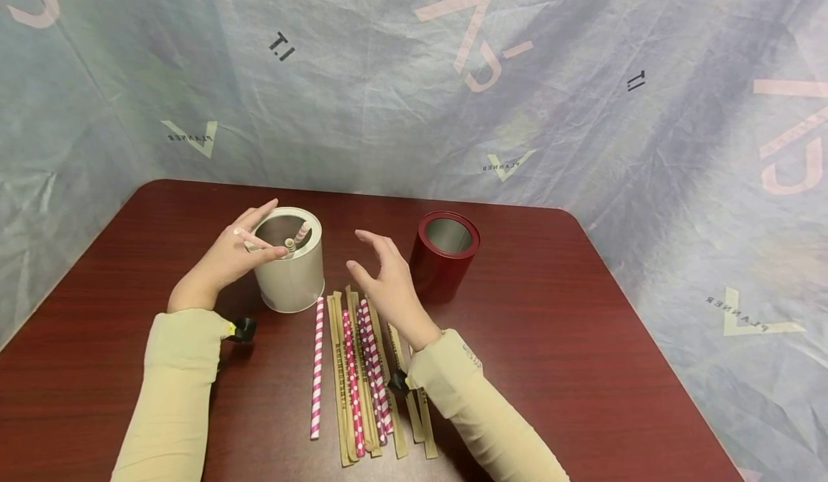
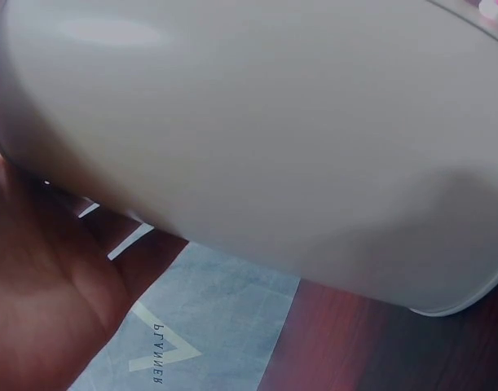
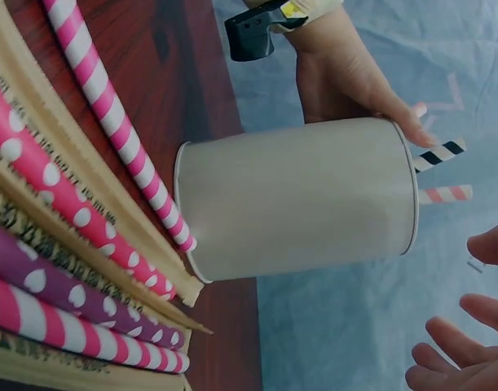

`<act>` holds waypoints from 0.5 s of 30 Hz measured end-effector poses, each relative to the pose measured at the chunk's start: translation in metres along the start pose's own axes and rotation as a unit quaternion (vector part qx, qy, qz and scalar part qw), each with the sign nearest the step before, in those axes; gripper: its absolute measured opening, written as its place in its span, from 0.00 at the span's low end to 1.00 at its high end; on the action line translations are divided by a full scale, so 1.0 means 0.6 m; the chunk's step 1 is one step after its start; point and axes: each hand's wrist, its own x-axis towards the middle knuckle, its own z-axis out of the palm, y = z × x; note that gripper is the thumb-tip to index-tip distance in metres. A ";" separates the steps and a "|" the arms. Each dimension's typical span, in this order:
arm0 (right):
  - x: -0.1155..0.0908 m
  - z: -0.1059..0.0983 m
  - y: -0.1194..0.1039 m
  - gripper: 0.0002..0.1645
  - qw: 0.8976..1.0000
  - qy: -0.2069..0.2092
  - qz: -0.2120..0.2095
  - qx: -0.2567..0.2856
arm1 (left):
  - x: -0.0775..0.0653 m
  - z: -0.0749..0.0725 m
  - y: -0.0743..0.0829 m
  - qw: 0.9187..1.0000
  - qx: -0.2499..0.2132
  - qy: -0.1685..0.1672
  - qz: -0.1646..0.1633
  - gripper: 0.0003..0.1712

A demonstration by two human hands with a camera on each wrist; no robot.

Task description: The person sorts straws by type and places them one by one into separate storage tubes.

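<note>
My left hand (image 1: 223,252) holds the cream-white can (image 1: 290,281) at its left side, thumb across the near rim and fingers reaching behind it. Several paper straws stand in that can, among them a black-and-white striped straw (image 3: 441,155) and a pink-and-white striped straw (image 3: 446,194). In the left wrist view the can's wall fills most of the picture. My right hand (image 1: 394,288) hovers above the far end of the straws on the table, thumb and fingers spread apart with nothing between them. A pink-striped straw (image 1: 317,367) lies just in front of the can.
A dark red can (image 1: 443,266) stands upright to the right of my right hand. Several paper-wrapped straws (image 1: 339,381), a pink dotted straw (image 1: 353,388) and other patterned straws lie side by side on the reddish-brown table (image 1: 550,367). A printed grey cloth (image 1: 388,108) hangs behind.
</note>
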 end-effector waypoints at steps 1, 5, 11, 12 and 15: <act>-0.001 0.000 0.002 0.29 1.000 0.002 0.001 -0.004 | -0.001 0.000 0.000 1.000 0.000 0.001 0.001 0.50; -0.003 0.001 0.013 0.25 1.000 0.006 0.007 -0.009 | -0.001 -0.001 0.001 1.000 -0.004 -0.001 -0.004 0.50; -0.007 0.000 0.022 0.16 0.999 0.003 0.034 -0.018 | -0.001 -0.001 0.004 1.000 -0.013 -0.005 -0.012 0.51; -0.007 0.000 0.023 0.14 0.999 -0.001 0.041 -0.024 | -0.001 -0.002 0.004 1.000 -0.014 -0.004 -0.013 0.50; -0.007 -0.002 0.029 0.11 0.996 -0.023 0.061 -0.053 | -0.001 -0.002 0.004 1.000 -0.015 -0.004 -0.016 0.51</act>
